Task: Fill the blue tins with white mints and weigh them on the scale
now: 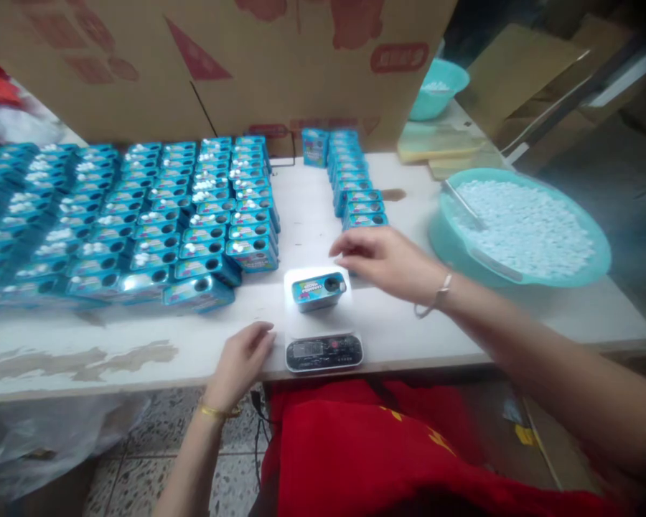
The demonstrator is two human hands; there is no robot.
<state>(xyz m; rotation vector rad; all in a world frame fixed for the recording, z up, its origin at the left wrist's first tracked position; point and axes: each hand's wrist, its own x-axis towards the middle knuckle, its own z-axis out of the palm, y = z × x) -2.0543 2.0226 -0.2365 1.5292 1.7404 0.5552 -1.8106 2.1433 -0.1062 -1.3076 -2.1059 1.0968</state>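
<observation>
A: Box under test?
B: One blue box on the scale, dark round hole on top. Lettering seems "CARAMELO"; display digits unreadable.

A: Hands?
B: Left hand beside the scale, fingers loosely bent, thumb slightly apart, nothing seen in it. Right hand near the box, fingers curled; cannot tell if the tips pinch anything.

A: Other containers?
B: Turquoise bowl at right, full of white pieces (a metal scoop sits in it). Smaller bowl behind, also holding white pieces. Left rows of boxes: many carry white pieces on top.

A: Carton?
B: Red print, blurred.
</observation>
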